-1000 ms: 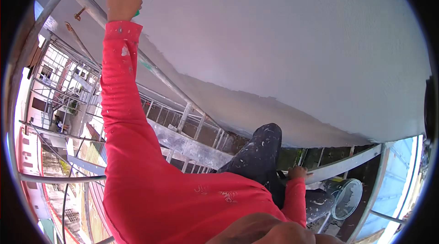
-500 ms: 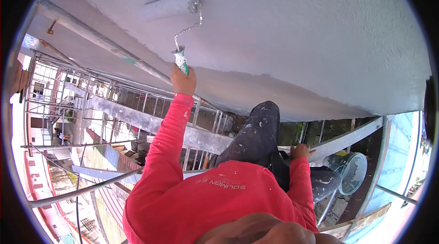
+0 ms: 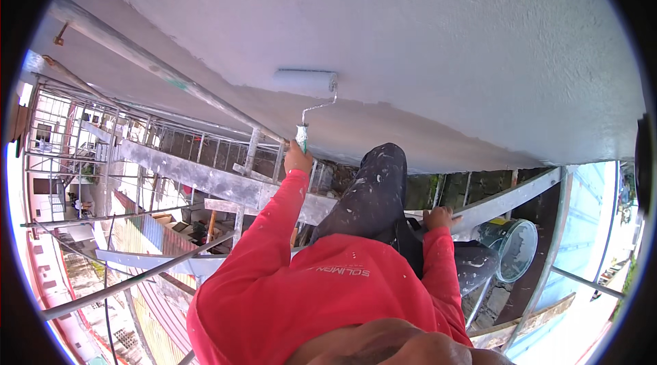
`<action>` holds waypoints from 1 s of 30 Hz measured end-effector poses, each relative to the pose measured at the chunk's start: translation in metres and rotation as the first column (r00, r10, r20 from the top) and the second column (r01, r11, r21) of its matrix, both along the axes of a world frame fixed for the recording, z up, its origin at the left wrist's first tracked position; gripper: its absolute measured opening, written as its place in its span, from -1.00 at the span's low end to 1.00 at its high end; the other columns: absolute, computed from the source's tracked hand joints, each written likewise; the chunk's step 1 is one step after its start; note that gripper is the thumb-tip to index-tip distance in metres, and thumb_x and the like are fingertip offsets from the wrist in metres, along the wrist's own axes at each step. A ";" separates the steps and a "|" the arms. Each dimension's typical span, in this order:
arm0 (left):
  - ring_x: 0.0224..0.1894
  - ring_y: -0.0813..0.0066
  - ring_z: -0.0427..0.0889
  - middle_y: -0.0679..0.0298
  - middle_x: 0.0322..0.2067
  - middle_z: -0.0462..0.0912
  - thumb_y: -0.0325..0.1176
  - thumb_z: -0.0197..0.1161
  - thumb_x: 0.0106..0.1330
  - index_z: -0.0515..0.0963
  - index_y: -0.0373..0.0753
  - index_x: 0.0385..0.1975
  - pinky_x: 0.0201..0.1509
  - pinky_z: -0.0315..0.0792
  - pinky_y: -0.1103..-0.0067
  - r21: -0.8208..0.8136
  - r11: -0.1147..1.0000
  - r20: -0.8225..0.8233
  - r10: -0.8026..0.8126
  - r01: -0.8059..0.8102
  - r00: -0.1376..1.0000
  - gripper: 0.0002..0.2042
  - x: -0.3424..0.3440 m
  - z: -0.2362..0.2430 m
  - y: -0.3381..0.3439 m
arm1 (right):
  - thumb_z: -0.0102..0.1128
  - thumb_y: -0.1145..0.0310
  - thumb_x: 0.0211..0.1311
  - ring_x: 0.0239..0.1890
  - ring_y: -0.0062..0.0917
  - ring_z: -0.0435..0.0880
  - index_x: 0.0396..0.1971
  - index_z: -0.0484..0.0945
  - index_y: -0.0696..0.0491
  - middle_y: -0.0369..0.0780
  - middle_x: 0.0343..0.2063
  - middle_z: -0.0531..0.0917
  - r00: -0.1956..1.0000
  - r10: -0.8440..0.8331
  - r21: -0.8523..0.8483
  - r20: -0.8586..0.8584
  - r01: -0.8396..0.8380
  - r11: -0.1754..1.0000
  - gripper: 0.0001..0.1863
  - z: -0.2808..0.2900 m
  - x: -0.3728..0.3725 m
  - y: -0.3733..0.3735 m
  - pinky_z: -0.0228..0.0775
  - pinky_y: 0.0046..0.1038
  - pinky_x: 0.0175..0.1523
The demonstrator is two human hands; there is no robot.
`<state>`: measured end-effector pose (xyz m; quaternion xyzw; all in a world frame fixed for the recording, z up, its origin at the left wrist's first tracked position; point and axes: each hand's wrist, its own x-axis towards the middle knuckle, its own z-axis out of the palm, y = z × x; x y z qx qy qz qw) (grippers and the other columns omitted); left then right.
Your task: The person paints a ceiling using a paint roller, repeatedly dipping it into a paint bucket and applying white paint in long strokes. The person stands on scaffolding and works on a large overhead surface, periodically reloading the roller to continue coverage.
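Note:
My left hand is closed around the green and white, paint-spattered handle of a paint roller. Its bent wire frame rises to a pale sleeve, which lies against the grey wall near the ragged lower border of the fresh-looking paint. Below that border runs a browner band. My right hand has its fingers curled over the edge of a grey scaffold plank, beside my bent leg. A clear bucket with a dark label stands tilted in view just right of that hand.
A scaffold pipe slants along the wall at left, with another pipe crossing lower down. A paint-marked plank stretches left among scaffold frames. Ground and roofing sheets show far below. Blue sheeting stands at right.
My left hand has brought the roller down the wall and somewhat to the right, from the upper painted area to its lower border. My right hand stays on the plank; the view shifted slightly.

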<state>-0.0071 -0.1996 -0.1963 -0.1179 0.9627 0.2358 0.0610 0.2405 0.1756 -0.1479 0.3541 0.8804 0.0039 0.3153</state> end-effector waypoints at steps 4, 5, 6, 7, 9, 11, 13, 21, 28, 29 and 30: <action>-0.14 -0.18 0.68 -0.15 -0.27 0.68 -0.25 0.27 0.22 0.43 -0.29 -0.13 -0.06 0.56 0.09 -0.033 0.997 0.117 -0.060 0.064 0.991 -0.67 0.007 -0.002 -0.004 | 0.21 -0.15 0.18 0.39 -0.39 0.33 -0.05 0.68 -0.06 -0.30 0.12 0.63 1.000 -0.008 0.012 -0.006 0.008 1.000 -0.48 0.001 0.000 -0.002 -0.31 0.42 0.41; -0.13 -0.17 0.68 -0.14 -0.26 0.68 -0.26 0.27 0.21 0.44 -0.28 -0.13 -0.05 0.56 0.09 -0.044 0.997 0.135 -0.059 0.066 0.989 -0.68 0.006 -0.004 -0.003 | 0.21 -0.15 0.17 0.39 -0.39 0.33 -0.06 0.68 -0.06 -0.30 0.12 0.64 1.000 -0.006 0.021 -0.016 0.007 1.000 -0.48 -0.001 0.001 -0.002 -0.32 0.41 0.41; -0.12 -0.16 0.68 -0.13 -0.26 0.68 -0.28 0.26 0.20 0.45 -0.28 -0.13 -0.04 0.56 0.10 -0.054 0.996 0.154 -0.059 0.068 0.986 -0.69 0.005 -0.006 -0.002 | 0.21 -0.15 0.17 0.39 -0.39 0.33 -0.06 0.69 -0.06 -0.30 0.11 0.64 1.000 -0.005 0.030 -0.025 0.005 1.000 -0.48 -0.002 0.002 -0.002 -0.32 0.41 0.41; -0.10 -0.15 0.68 -0.13 -0.25 0.69 -0.29 0.26 0.19 0.47 -0.27 -0.13 -0.03 0.56 0.10 -0.062 0.996 0.171 -0.057 0.068 0.984 -0.70 0.004 -0.008 0.000 | 0.19 -0.15 0.17 0.37 -0.37 0.35 -0.08 0.69 -0.04 -0.27 0.10 0.64 0.999 0.003 0.030 -0.038 -0.002 1.000 -0.48 -0.001 0.002 -0.002 -0.31 0.42 0.41; -0.09 -0.14 0.68 -0.12 -0.23 0.69 -0.32 0.24 0.16 0.48 -0.26 -0.13 -0.01 0.56 0.10 -0.065 0.996 0.195 -0.043 0.057 0.980 -0.71 0.000 -0.011 0.000 | 0.16 -0.13 0.16 0.33 -0.34 0.40 -0.11 0.71 0.00 -0.21 0.08 0.65 0.998 0.018 0.030 -0.064 -0.016 0.999 -0.47 -0.001 0.000 -0.002 -0.27 0.42 0.40; -0.09 -0.14 0.67 -0.12 -0.22 0.69 -0.34 0.23 0.15 0.49 -0.25 -0.13 0.00 0.55 0.09 -0.055 0.998 0.208 -0.028 0.040 0.978 -0.71 0.002 -0.009 0.003 | 0.15 -0.12 0.16 0.33 -0.33 0.40 -0.11 0.71 0.00 -0.21 0.09 0.64 0.997 -0.006 0.015 -0.072 0.007 1.000 -0.47 -0.001 0.000 -0.002 -0.28 0.42 0.40; -0.08 -0.15 0.67 -0.12 -0.22 0.69 -0.35 0.23 0.13 0.49 -0.25 -0.12 0.01 0.54 0.09 -0.032 0.999 0.206 0.000 0.007 0.979 -0.70 0.006 -0.003 0.006 | 0.15 -0.11 0.15 0.34 -0.33 0.39 -0.11 0.71 0.01 -0.21 0.09 0.64 0.997 -0.017 0.012 -0.082 0.018 1.000 -0.47 -0.001 0.000 -0.001 -0.28 0.42 0.41; -0.06 -0.13 0.67 -0.11 -0.18 0.69 -0.33 0.26 0.12 0.47 -0.24 -0.08 0.03 0.54 0.12 -0.045 0.999 0.215 -0.008 0.018 0.977 -0.65 0.007 0.009 0.011 | 0.15 -0.11 0.15 0.35 -0.32 0.37 -0.10 0.70 0.00 -0.22 0.11 0.63 0.997 -0.047 -0.001 -0.066 0.047 0.999 -0.47 -0.003 0.001 0.001 -0.32 0.42 0.41; -0.04 -0.10 0.67 -0.10 -0.16 0.68 -0.32 0.28 0.14 0.47 -0.24 -0.07 0.05 0.54 0.16 -0.040 0.999 0.200 0.021 -0.013 0.980 -0.65 0.011 0.016 0.017 | 0.14 -0.13 0.21 0.36 -0.33 0.36 -0.08 0.69 -0.02 -0.24 0.14 0.61 0.996 -0.064 -0.017 -0.064 0.063 0.998 -0.48 0.002 0.000 -0.003 -0.34 0.42 0.41; -0.04 -0.11 0.67 -0.10 -0.15 0.68 -0.32 0.27 0.14 0.47 -0.24 -0.07 0.05 0.54 0.16 -0.041 0.999 0.193 0.024 -0.016 0.981 -0.65 0.010 0.016 0.017 | 0.14 -0.13 0.22 0.36 -0.33 0.36 -0.07 0.69 -0.02 -0.24 0.14 0.61 0.996 -0.062 -0.016 -0.064 0.061 0.998 -0.48 0.001 0.000 -0.003 -0.34 0.43 0.41; -0.04 -0.11 0.66 -0.10 -0.15 0.68 -0.32 0.27 0.14 0.47 -0.24 -0.08 0.05 0.54 0.15 -0.042 0.999 0.186 0.027 -0.020 0.982 -0.66 0.008 0.016 0.017 | 0.14 -0.14 0.22 0.36 -0.33 0.35 -0.07 0.69 -0.03 -0.24 0.14 0.61 0.996 -0.060 -0.016 -0.064 0.059 0.998 -0.48 0.001 0.000 -0.002 -0.35 0.43 0.41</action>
